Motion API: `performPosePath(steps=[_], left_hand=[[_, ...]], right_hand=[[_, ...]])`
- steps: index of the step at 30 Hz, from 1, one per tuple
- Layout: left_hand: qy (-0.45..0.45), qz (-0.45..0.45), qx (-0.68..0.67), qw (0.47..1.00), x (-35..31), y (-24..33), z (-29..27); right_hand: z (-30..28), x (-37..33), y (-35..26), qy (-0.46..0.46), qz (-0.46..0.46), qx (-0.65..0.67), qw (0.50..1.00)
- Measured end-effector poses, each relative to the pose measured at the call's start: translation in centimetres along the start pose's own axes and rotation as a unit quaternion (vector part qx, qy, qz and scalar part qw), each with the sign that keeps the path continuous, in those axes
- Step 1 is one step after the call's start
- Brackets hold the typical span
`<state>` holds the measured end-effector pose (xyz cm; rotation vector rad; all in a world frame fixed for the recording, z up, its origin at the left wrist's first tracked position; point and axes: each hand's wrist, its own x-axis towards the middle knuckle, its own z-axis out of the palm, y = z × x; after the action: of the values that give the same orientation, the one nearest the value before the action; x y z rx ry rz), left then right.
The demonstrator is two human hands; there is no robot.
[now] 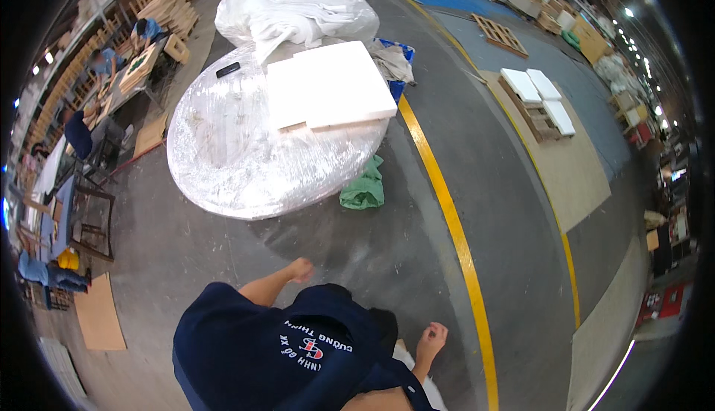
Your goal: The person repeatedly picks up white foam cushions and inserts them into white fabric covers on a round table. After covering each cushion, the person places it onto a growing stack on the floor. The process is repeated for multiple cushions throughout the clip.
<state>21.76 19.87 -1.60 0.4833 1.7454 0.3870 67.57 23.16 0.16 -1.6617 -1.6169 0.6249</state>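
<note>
My left hand [301, 270] hangs in front of my body with its fingers curled in, and nothing shows in it. Lower and to the right, my right hand [431, 339] has its fingers bent toward the thumb; a small dark spot shows between them, too small to name. Beside my right forearm is a white thing [430, 391], partly hidden by my body. Ahead of both hands, apart from them, stands a rounded load wrapped in clear plastic film [216, 143]. On top lie flat white slabs [342, 83] and a black phone [228, 70].
A bag of white sheets [305, 8] stands behind the wrapped load. Green cloth [363, 187] lies at its base. A yellow floor line [447, 202] runs on the right, with a pallet of white slabs [540, 98] beyond. Several people work at benches [138, 72] on the left.
</note>
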Motion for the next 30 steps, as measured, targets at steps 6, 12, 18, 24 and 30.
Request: performPosePath(steps=[6, 12, 18, 24, 30], left_hand=[[-0.020, 0.211, 0.009, 0.977, 10.2, 19.4, 2.1], [-0.021, 0.272, 0.060, 0.960, 17.8, 32.3, 3.7], [-0.020, 0.383, -0.054, 0.922, 23.2, 49.7, 1.0], [0.049, 0.302, -0.251, 0.918, 28.3, 57.9, -6.7], [0.101, 0.368, -0.318, 0.868, 38.1, 68.5, -18.4]], right_hand=[[2.2, 8.6, 8.5, -0.321, 0.224, -0.125, 0.912], [7.1, 26.9, 11.2, -0.431, 0.205, -0.306, 0.824], [15.4, 64.1, 8.6, -0.264, 0.085, -0.123, 0.953], [38.6, 90.3, -15.9, -0.321, -0.156, 0.007, 0.934], [56.0, 100.6, -38.5, -0.439, -0.221, 0.197, 0.848]])
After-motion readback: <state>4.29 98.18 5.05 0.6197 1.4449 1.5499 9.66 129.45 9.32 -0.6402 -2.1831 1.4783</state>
